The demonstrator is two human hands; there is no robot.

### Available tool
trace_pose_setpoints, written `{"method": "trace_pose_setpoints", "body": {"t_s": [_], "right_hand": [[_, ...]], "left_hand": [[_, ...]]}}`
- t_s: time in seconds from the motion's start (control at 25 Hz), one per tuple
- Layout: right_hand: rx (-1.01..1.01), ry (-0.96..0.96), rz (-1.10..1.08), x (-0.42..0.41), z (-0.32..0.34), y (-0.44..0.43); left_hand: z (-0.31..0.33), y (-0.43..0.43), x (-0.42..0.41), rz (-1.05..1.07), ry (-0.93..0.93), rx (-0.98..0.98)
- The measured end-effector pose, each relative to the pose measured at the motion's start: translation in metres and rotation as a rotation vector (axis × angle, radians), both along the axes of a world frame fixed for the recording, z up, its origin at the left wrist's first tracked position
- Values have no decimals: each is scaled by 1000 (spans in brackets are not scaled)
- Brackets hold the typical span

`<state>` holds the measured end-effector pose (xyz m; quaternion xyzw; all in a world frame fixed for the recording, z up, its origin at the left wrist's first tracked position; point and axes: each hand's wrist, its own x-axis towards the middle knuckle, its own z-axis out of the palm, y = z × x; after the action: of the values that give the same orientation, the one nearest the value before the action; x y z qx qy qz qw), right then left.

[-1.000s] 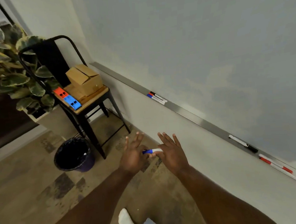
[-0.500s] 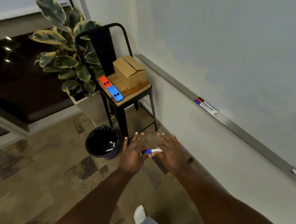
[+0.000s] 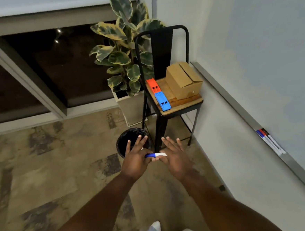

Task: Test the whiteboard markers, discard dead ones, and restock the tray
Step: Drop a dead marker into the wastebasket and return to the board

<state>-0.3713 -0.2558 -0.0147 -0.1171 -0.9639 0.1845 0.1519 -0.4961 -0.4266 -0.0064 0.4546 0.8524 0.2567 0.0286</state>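
A white marker with a blue cap (image 3: pixel 155 154) lies level between my two hands. My left hand (image 3: pixel 136 161) pinches the blue cap end and my right hand (image 3: pixel 175 158) pinches the white barrel end; the other fingers of both are spread. A black bin (image 3: pixel 131 140) stands on the floor just beyond my hands. On the right wall hangs the whiteboard (image 3: pixel 270 53), and its metal tray (image 3: pixel 241 112) carries several markers (image 3: pixel 269 141).
A black metal chair (image 3: pixel 166 112) stands by the wall. Its wooden seat holds a cardboard box (image 3: pixel 183 80), a red marker box (image 3: pixel 153 85) and a blue marker box (image 3: pixel 162 100). A potted plant (image 3: pixel 126 59) is behind it, beside a dark window.
The view has swung left, away from the board and toward the chair and bin. My hands keep hold of the blue marker and now hang closer to the bin.
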Motion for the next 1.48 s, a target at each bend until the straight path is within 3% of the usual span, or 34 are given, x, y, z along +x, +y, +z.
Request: {"method": "trace_pose_setpoints", "body": {"t_s": [0.28,0.92,1.48], "right_hand": [[8,-13,127,-76,-15,11],[-83,-142,255,-258,-99,54],[-129,-234,235,-263,-86,57]], "left_hand": [[-3,-5,-48,153,2,21],[-82,27,-200,408,-113,-242],[-74,22,-208,472,-157,-246]]}}
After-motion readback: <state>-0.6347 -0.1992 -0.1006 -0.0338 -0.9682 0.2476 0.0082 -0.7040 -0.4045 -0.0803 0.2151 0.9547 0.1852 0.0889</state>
